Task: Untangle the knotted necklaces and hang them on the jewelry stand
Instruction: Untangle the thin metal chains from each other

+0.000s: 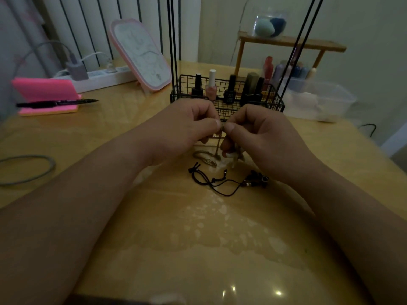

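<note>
Two bare forearms of mine reached out over the glossy, honey-coloured wooden tabletop [198, 249], whose varnish showed pale blotches and small glints of light. Nearest me lay a thin black cord necklace with dark, metal-ringed beads [229, 183], slack and looped on the wood, apart from my fingers. Just beyond it a silvery metal chain necklace [207, 158] sat partly coiled on the table, with one strand rising straight up to my fingertips. My left hand [182, 126] was curled, thumb and forefinger pinched on the top of that strand. My right hand [259, 135] faced it, thumb to thumb, pinching the same small metal piece of the chain; its lower fingers were tucked around pale bits I could not make out.

Behind my hands stood a black wire-grid basket [273, 102] holding upright nail polish bottles [229, 91], dark and pink, with black and white caps. Thin black rods [172, 40] rose vertically from beside it. To the left, a black pen [57, 103] lay across a bright pink pad [44, 91]; farther back leaned a pink-framed, round-cornered mirror [141, 53]. On the right sat a cloudy clear plastic box [319, 100] and, behind it, a small wooden shelf [290, 44].
</note>
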`<control>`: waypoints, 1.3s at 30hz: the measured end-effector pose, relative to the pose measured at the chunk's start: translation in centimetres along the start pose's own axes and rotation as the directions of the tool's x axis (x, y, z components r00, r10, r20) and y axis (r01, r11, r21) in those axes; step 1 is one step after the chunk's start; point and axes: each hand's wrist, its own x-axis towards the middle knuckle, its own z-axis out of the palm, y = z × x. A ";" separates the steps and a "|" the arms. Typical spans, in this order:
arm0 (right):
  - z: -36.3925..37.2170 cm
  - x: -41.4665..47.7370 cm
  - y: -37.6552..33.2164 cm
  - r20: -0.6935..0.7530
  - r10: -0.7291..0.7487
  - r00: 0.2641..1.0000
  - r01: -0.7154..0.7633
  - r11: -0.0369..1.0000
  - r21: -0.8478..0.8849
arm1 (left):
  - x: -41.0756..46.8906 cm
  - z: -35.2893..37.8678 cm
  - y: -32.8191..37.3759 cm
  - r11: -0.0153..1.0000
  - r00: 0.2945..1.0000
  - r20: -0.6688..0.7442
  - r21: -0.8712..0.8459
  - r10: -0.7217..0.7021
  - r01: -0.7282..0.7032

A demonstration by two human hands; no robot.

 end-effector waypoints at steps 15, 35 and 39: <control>-0.1 0.3 0.4 -0.006 0.048 0.999 -0.047 0.994 0.096 | 0.1 -0.1 0.3 0.996 0.994 -0.108 -0.091 0.001 -0.011; -0.1 0.4 -0.4 0.065 0.213 0.975 -0.221 0.893 0.392 | -0.2 0.7 0.6 0.963 0.999 0.014 -0.263 -0.048 0.050; -0.1 0.2 -0.8 0.083 0.199 0.976 -0.216 0.897 0.385 | -0.4 0.6 0.8 0.958 0.993 0.050 -0.262 -0.108 0.118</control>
